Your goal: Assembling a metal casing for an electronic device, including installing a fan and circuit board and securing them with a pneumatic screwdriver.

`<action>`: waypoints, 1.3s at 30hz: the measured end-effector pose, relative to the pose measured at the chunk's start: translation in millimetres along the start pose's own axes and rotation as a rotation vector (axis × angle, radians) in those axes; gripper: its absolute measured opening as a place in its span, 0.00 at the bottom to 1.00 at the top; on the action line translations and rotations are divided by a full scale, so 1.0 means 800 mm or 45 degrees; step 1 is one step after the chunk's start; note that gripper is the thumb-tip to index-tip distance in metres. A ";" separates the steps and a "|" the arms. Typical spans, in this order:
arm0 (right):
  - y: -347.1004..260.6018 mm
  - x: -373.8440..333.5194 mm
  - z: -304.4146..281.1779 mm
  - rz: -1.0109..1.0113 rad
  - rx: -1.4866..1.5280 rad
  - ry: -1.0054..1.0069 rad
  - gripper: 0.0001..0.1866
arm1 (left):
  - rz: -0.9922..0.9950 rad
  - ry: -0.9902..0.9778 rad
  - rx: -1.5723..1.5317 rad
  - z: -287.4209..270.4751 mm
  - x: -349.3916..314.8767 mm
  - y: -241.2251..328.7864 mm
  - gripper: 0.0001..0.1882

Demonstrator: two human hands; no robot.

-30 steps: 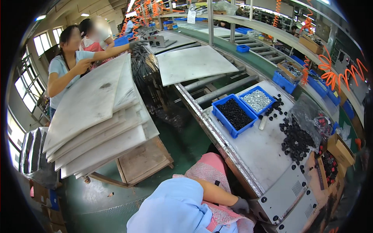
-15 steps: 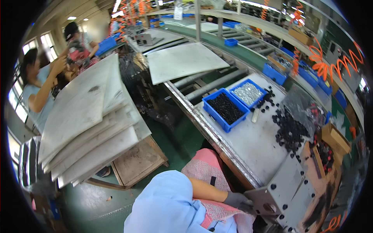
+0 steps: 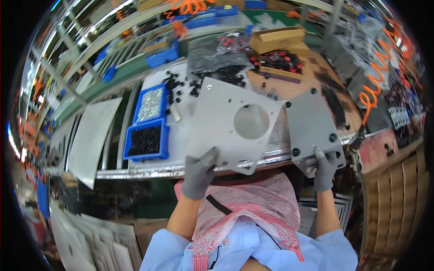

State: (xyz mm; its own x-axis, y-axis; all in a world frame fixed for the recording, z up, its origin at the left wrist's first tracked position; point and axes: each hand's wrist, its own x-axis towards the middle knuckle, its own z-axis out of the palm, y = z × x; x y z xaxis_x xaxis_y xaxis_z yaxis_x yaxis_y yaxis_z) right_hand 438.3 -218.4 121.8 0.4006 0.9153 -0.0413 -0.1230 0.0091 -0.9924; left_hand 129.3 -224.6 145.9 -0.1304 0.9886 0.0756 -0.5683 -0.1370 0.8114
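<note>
My left hand (image 3: 200,174), in a grey glove, is closed on the near left edge of a flat grey metal plate (image 3: 210,119). This plate has one big round hole and several small ones, and it is held tilted above the bench edge. My right hand (image 3: 322,169), also gloved, grips the near edge of a second grey metal panel (image 3: 311,118) with black round feet at its corners. The thumb lies on top and the other fingers are partly hidden. The two metal parts are side by side, the plate's right corner close to the panel.
Left on the bench (image 3: 181,144) stand a blue bin of black screws (image 3: 145,140) and one of silver screws (image 3: 150,105). Loose black feet (image 3: 173,86) lie behind. A cardboard box (image 3: 276,39) is at the back, an orange coiled hose (image 3: 377,86) at right. White boards (image 3: 95,239) lean below left.
The view has swung right toward the bench. My left hand has come into sight holding the plate with the round hole. My right hand is now at the near edge of a grey panel.
</note>
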 end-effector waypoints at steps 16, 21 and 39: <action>0.089 0.056 0.061 -1.112 -1.816 -0.630 0.09 | 0.933 -0.568 2.340 0.051 0.042 0.001 0.09; 0.093 0.054 0.039 -1.181 -1.584 -0.681 0.16 | 1.025 -0.594 2.427 0.058 0.055 -0.012 0.11; -0.263 0.000 -0.313 -1.619 -1.787 1.247 0.16 | 1.161 -0.612 2.195 0.037 0.076 -0.016 0.15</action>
State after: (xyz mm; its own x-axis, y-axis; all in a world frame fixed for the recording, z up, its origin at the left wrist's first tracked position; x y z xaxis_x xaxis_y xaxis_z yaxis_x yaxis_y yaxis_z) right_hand 691.3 -321.4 301.5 -0.0211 0.1978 0.9800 0.9295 -0.3572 0.0921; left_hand 152.8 -161.2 157.0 0.4779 0.6503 0.5906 0.7923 -0.6094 0.0299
